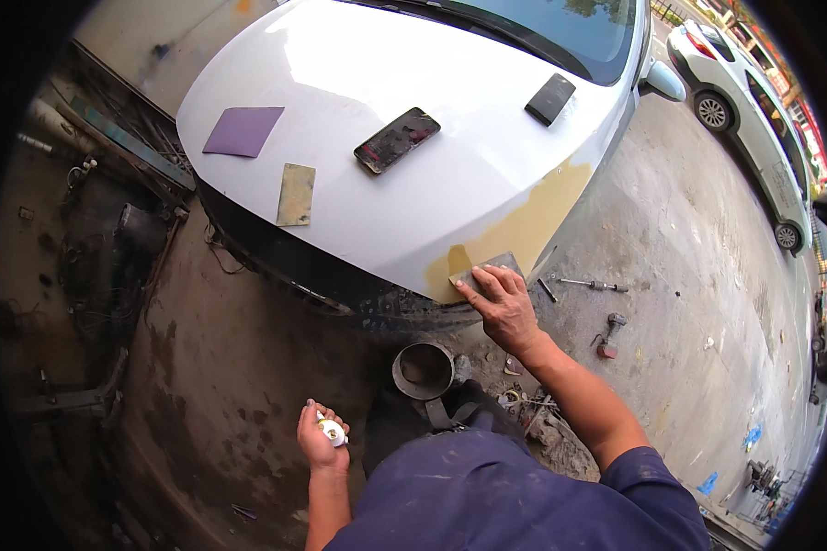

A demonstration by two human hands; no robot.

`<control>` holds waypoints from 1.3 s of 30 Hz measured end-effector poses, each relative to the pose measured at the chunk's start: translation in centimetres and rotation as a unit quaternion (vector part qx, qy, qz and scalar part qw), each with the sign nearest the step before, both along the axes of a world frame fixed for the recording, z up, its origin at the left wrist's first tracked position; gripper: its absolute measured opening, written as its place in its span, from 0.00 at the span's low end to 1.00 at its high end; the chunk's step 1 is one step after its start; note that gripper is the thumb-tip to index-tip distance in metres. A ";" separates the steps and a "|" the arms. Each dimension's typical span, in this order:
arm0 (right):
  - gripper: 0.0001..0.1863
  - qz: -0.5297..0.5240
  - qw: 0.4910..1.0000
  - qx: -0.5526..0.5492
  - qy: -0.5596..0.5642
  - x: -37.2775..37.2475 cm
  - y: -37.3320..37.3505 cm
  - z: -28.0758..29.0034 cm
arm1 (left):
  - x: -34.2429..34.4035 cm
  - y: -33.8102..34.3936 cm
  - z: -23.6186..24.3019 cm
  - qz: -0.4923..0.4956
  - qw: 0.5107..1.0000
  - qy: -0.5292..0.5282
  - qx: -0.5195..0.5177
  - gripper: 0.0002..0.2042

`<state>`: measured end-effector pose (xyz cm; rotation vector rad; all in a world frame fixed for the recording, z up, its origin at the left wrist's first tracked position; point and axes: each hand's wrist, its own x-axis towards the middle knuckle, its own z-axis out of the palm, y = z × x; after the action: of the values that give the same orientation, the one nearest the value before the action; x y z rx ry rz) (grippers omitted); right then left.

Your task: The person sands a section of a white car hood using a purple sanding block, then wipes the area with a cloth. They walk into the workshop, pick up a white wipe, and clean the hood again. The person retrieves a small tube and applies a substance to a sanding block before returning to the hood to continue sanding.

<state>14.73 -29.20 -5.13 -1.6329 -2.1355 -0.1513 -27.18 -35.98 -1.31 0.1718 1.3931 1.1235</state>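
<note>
My right hand [509, 312] lies on the front corner of a white car hood [368, 220], its fingers over a thin grey sanding sheet [505, 261]. The sheet is pressed on a yellowish filler patch [544, 216]; beside it is a darker, wet-looking spot. Low and to the left, away from the car, my left hand [314, 443] is closed round a small white bottle [334, 432] whose round end faces up. Across the hood lie a purple sandpaper sheet [243, 131], a tan worn sheet [296, 195], a smartphone [397, 140] and a small black block [550, 99].
A metal pot [423, 369] stands below the bumper, close to my body. On the floor to the right lie a long thin tool [595, 286] and a red-and-grey power tool [608, 336]. Another white car [753, 115] is parked far right. Dark scrap and metal frames [101, 220] crowd the left.
</note>
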 end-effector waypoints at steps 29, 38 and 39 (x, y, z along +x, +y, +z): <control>0.28 0.057 0.996 -0.053 -0.040 -0.1 -4.3 1.3 | -1.5 -5.8 -4.0 0.063 0.998 -0.003 0.008 0.13; 0.31 0.046 0.998 0.044 -0.022 -2.9 4.6 2.4 | -1.4 -5.7 -2.9 0.039 0.999 0.012 0.010 0.15; 0.31 0.052 0.998 0.038 -0.025 -3.1 4.7 1.9 | -1.4 -5.8 -2.9 0.038 0.999 0.017 0.006 0.15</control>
<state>11.67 -24.46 -3.22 -1.4868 -2.2180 -0.2411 -28.60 -41.78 -4.22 0.1474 1.4330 1.1976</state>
